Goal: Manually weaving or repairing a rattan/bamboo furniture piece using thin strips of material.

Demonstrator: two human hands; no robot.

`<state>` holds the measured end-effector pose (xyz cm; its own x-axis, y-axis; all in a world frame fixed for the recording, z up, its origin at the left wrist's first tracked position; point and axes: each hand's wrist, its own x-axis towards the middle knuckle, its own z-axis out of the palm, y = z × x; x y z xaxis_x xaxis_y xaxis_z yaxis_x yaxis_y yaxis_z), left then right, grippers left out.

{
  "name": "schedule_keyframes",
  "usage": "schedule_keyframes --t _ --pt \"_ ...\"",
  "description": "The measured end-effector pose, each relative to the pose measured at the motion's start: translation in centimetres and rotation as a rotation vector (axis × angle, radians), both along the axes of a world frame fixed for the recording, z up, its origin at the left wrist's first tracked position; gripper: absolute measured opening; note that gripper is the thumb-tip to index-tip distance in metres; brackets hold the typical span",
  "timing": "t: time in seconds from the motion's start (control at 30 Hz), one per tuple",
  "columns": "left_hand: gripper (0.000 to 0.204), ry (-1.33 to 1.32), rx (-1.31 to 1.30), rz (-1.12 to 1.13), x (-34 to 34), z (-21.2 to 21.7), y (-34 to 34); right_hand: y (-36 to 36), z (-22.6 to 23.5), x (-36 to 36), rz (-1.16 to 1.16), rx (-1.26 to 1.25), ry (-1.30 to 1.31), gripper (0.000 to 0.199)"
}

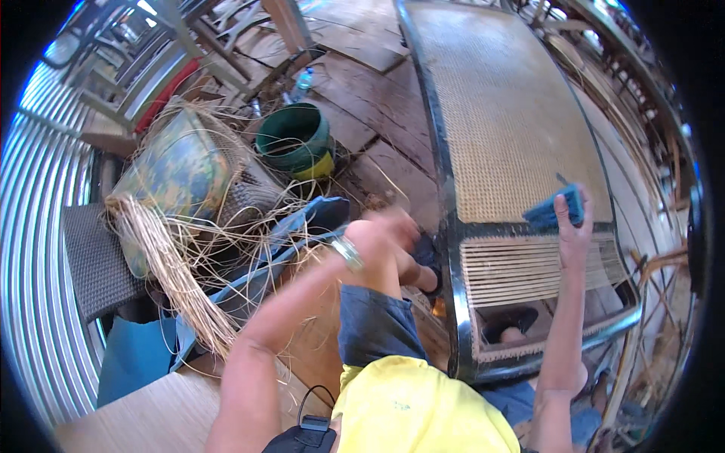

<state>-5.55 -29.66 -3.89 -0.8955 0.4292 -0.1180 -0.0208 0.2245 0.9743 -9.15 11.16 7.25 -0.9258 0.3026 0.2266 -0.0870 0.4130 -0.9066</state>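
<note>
Cane panel (513, 113) stretched from one to four o'clock. Your right grip (575, 234) pinched a blue block (544, 214) at three; your left hand (384, 234) was too blurred to tell. Weaving seemed part-done; the next move likely called for extending the strands (506, 266) toward four.

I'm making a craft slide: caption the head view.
Right hand holding a blue block over a black-framed, partly woven cane panel, loose cane strands at left.

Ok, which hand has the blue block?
The right hand, gripping the blue block over the woven panel; the blurred left hand shows none.
</note>
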Motion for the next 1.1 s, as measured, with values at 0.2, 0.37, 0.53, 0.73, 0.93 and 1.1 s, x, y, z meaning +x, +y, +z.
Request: schedule_keyframes --t 0.2,0.37,0.53,0.73,0.93,1.1 --pt "0.021 0.090 0.067 -0.475 14.4 3.7 17.9 -16.6 16.0 -3.0 -0.073 0.018 0.928 0.070" --pt "0.018 -0.094 0.015 -0.372 13.7 4.5 17.9 -31.8 9.4 -10.1 0.505 0.361 0.594 0.059" --pt "0.018 -0.119 -0.004 -0.161 13.4 4.3 12.6 -31.1 4.6 -4.0 0.714 0.291 0.461 0.046" --pt "0.015 -0.002 -0.017 0.050 7.4 5.4 8.1 -15.9 4.9 3.1 0.902 0.355 -0.247 0.034" --pt "0.015 0.278 -0.198 -0.091 2.5 11.6 8.4 -0.7 4.5 8.2 0.714 -0.006 -0.634 0.016" --pt "0.014 0.185 -0.264 -0.216 2.3 12.8 11.3 8.4 5.2 12.1 0.425 0.025 -0.566 0.015"
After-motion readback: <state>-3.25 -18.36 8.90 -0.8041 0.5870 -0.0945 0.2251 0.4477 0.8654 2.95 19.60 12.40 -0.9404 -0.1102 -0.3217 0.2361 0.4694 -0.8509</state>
